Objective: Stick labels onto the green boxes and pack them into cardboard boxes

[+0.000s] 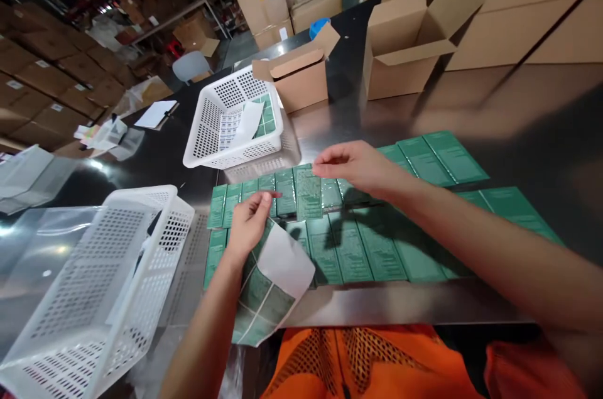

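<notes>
Pinching a white-backed green paper sheet [269,296], our left grip [249,223] likely steadies it. Our right grip [353,164] corner-pinches a green rectangular label [308,195], perhaps for control.

Left fingers [265,199] holding label sheet [269,291], right fingers [326,168] at green boxes [349,247]

No legible text or numbers anywhere

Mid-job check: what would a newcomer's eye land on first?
Probably the two rows of green packs across the table, with the right hand over the back row. Next, the green-and-white sheet hanging from the left hand, and the orange top at bottom centre.
</notes>
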Available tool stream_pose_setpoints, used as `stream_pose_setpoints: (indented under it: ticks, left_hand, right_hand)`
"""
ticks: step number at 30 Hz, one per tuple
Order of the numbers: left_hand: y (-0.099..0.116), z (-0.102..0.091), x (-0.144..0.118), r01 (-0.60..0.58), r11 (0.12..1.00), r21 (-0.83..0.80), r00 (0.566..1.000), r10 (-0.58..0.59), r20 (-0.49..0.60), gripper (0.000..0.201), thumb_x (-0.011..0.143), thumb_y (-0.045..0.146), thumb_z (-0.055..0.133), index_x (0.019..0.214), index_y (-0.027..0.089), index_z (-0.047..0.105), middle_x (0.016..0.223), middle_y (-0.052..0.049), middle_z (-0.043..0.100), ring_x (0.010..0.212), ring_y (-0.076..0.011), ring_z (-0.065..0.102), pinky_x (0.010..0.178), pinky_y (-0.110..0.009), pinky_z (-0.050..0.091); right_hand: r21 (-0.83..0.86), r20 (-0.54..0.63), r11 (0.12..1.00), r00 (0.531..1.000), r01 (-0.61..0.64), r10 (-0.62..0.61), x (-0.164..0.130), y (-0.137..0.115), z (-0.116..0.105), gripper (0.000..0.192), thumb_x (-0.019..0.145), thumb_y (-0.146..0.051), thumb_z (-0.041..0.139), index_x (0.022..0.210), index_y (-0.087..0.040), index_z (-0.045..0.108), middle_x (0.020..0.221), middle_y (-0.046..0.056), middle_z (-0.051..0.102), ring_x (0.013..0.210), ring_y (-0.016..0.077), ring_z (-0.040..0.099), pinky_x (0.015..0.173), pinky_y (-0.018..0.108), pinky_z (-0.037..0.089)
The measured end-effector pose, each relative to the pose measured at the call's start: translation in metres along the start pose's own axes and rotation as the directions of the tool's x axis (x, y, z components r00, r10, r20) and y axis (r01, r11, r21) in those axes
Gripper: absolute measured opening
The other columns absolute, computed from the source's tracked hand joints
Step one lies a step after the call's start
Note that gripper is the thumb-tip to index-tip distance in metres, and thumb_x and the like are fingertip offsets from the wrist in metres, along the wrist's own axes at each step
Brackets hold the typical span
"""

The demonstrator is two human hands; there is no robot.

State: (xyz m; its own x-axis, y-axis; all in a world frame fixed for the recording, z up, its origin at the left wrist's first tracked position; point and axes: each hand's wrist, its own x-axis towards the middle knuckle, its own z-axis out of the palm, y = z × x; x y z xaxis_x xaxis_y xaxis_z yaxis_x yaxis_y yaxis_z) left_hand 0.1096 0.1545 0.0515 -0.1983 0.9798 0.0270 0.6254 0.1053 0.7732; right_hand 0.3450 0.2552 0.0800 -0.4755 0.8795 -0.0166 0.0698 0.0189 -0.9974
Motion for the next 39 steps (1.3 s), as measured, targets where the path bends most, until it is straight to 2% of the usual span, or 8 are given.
stream_pose_setpoints:
  ticks: [3,6,11,14,26,35,37,39]
  left_hand:
    - [0.005,0.013,0.004,0.024,0.999,-0.023,0.984,-0.019,0.174,0.049,0.089,0.061,0.05,0.084,0.018,0.072,0.054,0.004,0.038,0.054,-0.0139,0.036,0.054,-0.027,0.028]
    - [0.003,0.024,0.011,0.068,0.996,-0.054,0.967,-0.053,0.251,0.044,0.083,0.06,0.057,0.071,0.018,0.065,0.053,0.005,0.039,0.052,-0.0116,0.033,0.052,-0.026,0.026]
    - [-0.002,0.039,0.023,0.15,0.987,0.051,0.941,-0.158,0.299,0.037,0.081,0.052,0.055,0.066,0.019,0.061,0.052,0.004,0.045,0.05,-0.0116,0.034,0.051,-0.026,0.026]
    - [-0.004,0.044,0.028,0.178,0.976,0.123,0.918,-0.21,0.336,0.036,0.082,0.05,0.054,0.063,0.019,0.061,0.051,0.003,0.046,0.05,-0.0126,0.037,0.052,-0.027,0.025]
    - [0.001,0.046,0.036,0.231,0.954,0.193,0.878,-0.29,0.381,0.033,0.081,0.043,0.056,0.058,0.02,0.062,0.05,0.001,0.052,0.05,-0.0142,0.042,0.054,-0.03,0.027]
    - [0.009,0.048,0.044,0.25,0.912,0.324,0.856,-0.365,0.367,0.03,0.078,0.036,0.06,0.053,0.021,0.053,0.049,0.003,0.045,0.052,-0.014,0.041,0.056,-0.03,0.029]
    - [0.009,0.047,0.047,0.255,0.902,0.347,0.844,-0.383,0.375,0.035,0.077,0.038,0.062,0.05,0.021,0.05,0.047,0.003,0.042,0.051,-0.0142,0.039,0.055,-0.031,0.027]
    - [0.009,0.046,0.048,0.257,0.897,0.359,0.835,-0.393,0.385,0.042,0.077,0.041,0.063,0.045,0.022,0.046,0.044,0.003,0.038,0.049,-0.014,0.037,0.054,-0.031,0.025]
  right_hand:
    - [0.018,0.037,0.995,0.995,-0.094,0.094,0.029,0.019,0.004,0.005,0.077,-0.021,0.077,0.073,-0.019,0.075,0.071,0.0,0.071,0.07,0.0155,0.064,0.07,0.028,0.051]
    - [-0.033,0.074,0.997,0.995,-0.067,0.069,0.043,0.033,0.01,0.006,0.079,-0.023,0.074,0.078,-0.018,0.077,0.072,0.0,0.072,0.07,0.0149,0.063,0.068,0.026,0.049]
    - [-0.462,0.044,0.885,0.998,0.062,-0.047,0.061,0.054,0.017,0.009,0.08,-0.027,0.075,0.081,-0.02,0.079,0.075,0.001,0.073,0.073,0.0164,0.064,0.066,0.026,0.043]
    - [-0.591,0.056,0.802,0.996,0.086,-0.066,0.067,0.065,0.019,0.008,0.081,-0.026,0.074,0.076,-0.021,0.079,0.077,0.002,0.072,0.073,0.0167,0.063,0.067,0.027,0.042]
    - [-0.656,0.046,0.753,0.999,0.044,-0.019,0.062,0.066,0.022,0.012,0.085,-0.024,0.072,0.074,-0.021,0.076,0.086,0.005,0.071,0.082,0.0197,0.063,0.075,0.03,0.044]
    - [-0.719,0.024,0.695,0.999,0.003,0.021,0.057,0.069,0.028,0.009,0.087,-0.024,0.071,0.08,-0.02,0.075,0.1,0.007,0.067,0.089,0.0211,0.063,0.08,0.031,0.045]
    - [-0.732,-0.011,0.681,1.0,-0.007,-0.001,0.056,0.069,0.029,0.007,0.084,-0.025,0.074,0.089,-0.02,0.073,0.106,0.007,0.066,0.09,0.022,0.063,0.078,0.032,0.045]
    - [-0.733,-0.049,0.68,0.998,-0.016,-0.029,0.057,0.069,0.029,0.029,0.079,-0.026,0.079,0.106,-0.021,0.067,0.113,0.008,0.065,0.093,0.0236,0.064,0.077,0.033,0.046]
